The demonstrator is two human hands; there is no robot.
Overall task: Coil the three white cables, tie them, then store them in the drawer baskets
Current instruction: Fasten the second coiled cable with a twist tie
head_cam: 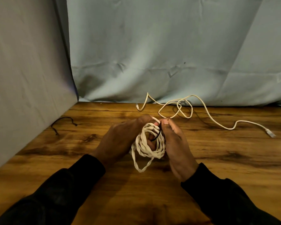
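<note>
Your left hand (120,140) and right hand (175,143) hold a coiled white cable (148,148) between them above the wooden table (234,168). Your right thumb and fingers pinch a thin black tie (157,135) at the top of the coil. A loose white cable (201,109) sprawls behind, near the grey cloth backdrop (152,46). Another black tie (62,124) lies far left.
</note>
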